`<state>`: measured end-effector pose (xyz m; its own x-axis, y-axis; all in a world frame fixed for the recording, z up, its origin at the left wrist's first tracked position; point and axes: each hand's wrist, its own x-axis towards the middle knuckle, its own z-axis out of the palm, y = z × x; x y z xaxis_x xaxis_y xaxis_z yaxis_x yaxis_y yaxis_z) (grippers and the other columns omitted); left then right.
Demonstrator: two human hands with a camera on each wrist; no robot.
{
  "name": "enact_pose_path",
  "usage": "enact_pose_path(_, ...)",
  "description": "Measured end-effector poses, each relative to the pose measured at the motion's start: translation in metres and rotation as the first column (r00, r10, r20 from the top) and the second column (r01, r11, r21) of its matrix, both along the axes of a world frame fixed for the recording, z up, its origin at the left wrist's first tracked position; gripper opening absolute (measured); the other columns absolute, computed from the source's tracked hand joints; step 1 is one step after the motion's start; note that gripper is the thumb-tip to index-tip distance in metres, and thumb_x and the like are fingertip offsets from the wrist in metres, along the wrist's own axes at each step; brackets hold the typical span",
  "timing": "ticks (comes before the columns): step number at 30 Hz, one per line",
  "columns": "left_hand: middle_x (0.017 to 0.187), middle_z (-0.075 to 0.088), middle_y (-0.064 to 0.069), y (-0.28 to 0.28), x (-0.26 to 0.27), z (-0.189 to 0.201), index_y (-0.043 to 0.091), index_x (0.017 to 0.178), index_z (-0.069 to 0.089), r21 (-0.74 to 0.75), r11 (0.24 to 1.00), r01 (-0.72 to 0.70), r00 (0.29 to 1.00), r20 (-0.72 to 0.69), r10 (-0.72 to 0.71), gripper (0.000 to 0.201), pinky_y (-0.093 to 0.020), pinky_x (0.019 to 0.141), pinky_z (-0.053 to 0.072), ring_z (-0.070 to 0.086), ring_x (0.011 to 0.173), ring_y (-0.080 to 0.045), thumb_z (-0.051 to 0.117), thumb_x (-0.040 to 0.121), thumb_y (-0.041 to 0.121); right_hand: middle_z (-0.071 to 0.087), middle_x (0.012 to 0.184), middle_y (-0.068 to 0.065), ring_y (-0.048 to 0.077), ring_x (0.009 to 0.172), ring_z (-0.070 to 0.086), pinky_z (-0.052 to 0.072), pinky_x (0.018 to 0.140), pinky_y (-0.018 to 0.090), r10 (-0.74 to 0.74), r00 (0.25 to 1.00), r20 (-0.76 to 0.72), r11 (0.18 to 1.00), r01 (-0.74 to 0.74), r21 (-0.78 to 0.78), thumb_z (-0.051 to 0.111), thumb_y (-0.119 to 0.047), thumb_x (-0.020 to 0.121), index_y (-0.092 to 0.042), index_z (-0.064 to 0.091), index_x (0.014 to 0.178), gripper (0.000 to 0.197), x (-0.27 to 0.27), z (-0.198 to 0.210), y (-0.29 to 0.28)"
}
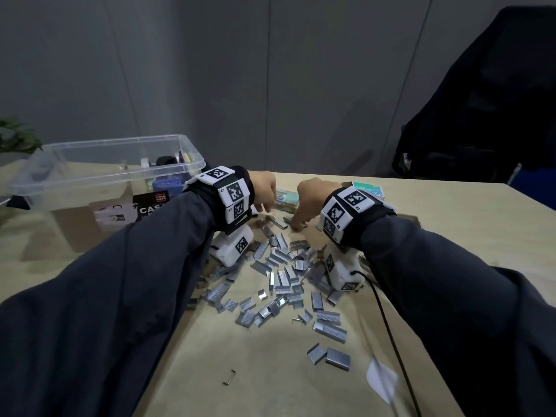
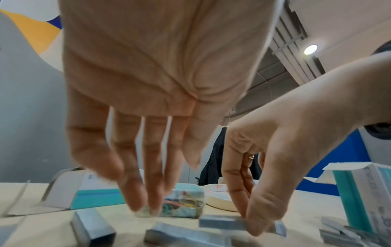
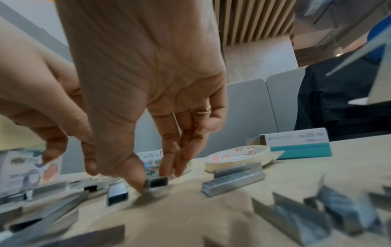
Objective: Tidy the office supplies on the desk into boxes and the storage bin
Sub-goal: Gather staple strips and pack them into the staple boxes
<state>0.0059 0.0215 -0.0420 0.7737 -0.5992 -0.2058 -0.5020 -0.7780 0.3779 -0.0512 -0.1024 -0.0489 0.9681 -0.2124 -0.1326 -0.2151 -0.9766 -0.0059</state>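
Several grey staple strips [image 1: 282, 275] lie scattered over the middle of the desk. My right hand [image 3: 157, 179] reaches down at the far edge of the pile. Its thumb and fingers pinch one short staple strip [image 3: 158, 182] that rests on the desk; the same staple strip [image 2: 222, 223] also shows in the left wrist view. My left hand [image 2: 148, 205] hovers beside it with straight, slightly spread fingers, holding nothing. Its fingertips hang just in front of a small clear box of coloured clips [image 2: 186, 200].
A clear storage bin [image 1: 105, 170] with items inside stands at the back left. Teal staple boxes [image 3: 300, 145] and a masking tape roll [image 3: 237, 157] sit behind the pile. An open box [image 2: 359, 192] stands at the right. A black cable [image 1: 388, 326] runs along my right arm.
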Motion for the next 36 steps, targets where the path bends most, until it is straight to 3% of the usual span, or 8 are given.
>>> enact_pose_path(6,0.102,0.072,-0.019,-0.001,-0.006,0.008,-0.009,0.107,0.065,-0.200,0.969,-0.147,0.971,-0.214,0.103,0.037,-0.023,0.054,0.045,0.062,0.068,-0.018,0.060,0.095,0.025,0.070,0.063,-0.002,0.012,0.060,0.070,0.061,0.069,0.031,0.045,0.988,0.149,0.983,-0.071,0.170,0.082,-0.022,0.074,-0.005,0.073,0.079,0.020,-0.012,0.013,0.000)
enact_pose_path(11,0.079,0.067,-0.018,-0.003,-0.022,0.023,-0.012,0.099,0.063,-0.459,0.826,-0.328,0.881,-0.463,0.092,0.019,-0.014,0.042,0.048,0.066,0.047,-0.011,0.066,0.087,0.001,0.073,0.064,0.007,0.013,0.060,0.072,0.062,0.067,0.030,0.048,0.963,0.265,0.937,-0.135,0.322,0.083,-0.008,0.072,0.000,0.075,0.074,0.011,-0.029,0.033,-0.014)
enact_pose_path(15,0.088,0.067,-0.021,-0.015,-0.031,0.032,-0.015,0.100,0.064,-0.605,0.643,-0.469,0.805,-0.593,0.029,0.021,-0.017,0.051,0.055,0.070,0.057,-0.018,0.068,0.080,-0.008,0.071,0.066,0.002,-0.001,0.049,0.063,0.045,0.048,0.008,0.015,0.917,0.398,0.916,-0.172,0.362,0.088,-0.011,0.069,-0.006,0.076,0.077,0.015,-0.053,0.048,-0.039)
enact_pose_path(19,0.085,0.070,-0.023,-0.042,-0.046,0.030,-0.013,0.092,0.067,-0.667,0.570,-0.480,0.760,-0.640,-0.109,0.015,-0.026,0.072,0.060,0.071,0.076,-0.024,0.071,0.078,-0.007,0.070,0.067,0.002,0.006,0.056,0.066,0.049,0.055,0.007,-0.038,0.864,0.501,0.913,-0.174,0.369,0.087,-0.011,0.070,-0.006,0.078,0.083,0.017,-0.083,0.056,-0.070)
enact_pose_path(24,0.078,0.070,-0.017,-0.087,-0.072,0.019,-0.009,0.095,0.068,-0.730,0.648,-0.218,0.889,-0.422,-0.176,0.018,-0.024,0.068,0.060,0.068,0.060,-0.013,0.072,0.084,0.004,0.068,0.062,-0.002,0.001,0.050,0.062,0.049,0.052,0.007,-0.074,0.885,0.459,0.957,-0.066,0.283,0.083,-0.004,0.073,-0.004,0.078,0.084,0.012,-0.117,0.062,-0.106)
enact_pose_path(27,0.088,0.070,-0.010,-0.104,-0.081,0.013,-0.001,0.100,0.071,-0.686,0.727,0.006,0.948,-0.227,-0.222,0.031,-0.022,0.065,0.057,0.067,0.073,-0.011,0.080,0.077,0.017,0.070,0.064,0.001,0.002,0.051,0.063,0.050,0.052,0.008,-0.070,0.928,0.365,0.979,-0.008,0.206,0.082,-0.003,0.073,-0.008,0.077,0.079,0.010,-0.133,0.066,-0.118)
enact_pose_path(31,0.112,0.064,0.000,-0.113,-0.087,0.010,0.007,0.116,0.065,-0.461,0.855,0.239,0.954,-0.054,-0.296,0.060,-0.025,0.067,0.054,0.063,0.084,-0.012,0.089,0.065,0.027,0.071,0.064,0.000,0.006,0.054,0.063,0.057,0.062,0.024,-0.082,0.953,0.291,0.994,0.057,0.094,0.082,-0.006,0.072,-0.020,0.074,0.070,0.016,-0.143,0.062,-0.124)
enact_pose_path(36,0.094,0.068,-0.002,-0.119,-0.093,0.007,0.004,0.106,0.069,-0.364,0.885,0.292,0.954,0.049,-0.295,0.046,-0.019,0.058,0.051,0.060,0.067,-0.010,0.088,0.068,0.021,0.070,0.068,-0.006,0.009,0.067,0.064,0.059,0.071,0.035,-0.116,0.955,0.274,0.993,0.116,0.018,0.084,-0.014,0.071,-0.027,0.074,0.069,0.017,-0.140,0.047,-0.120)
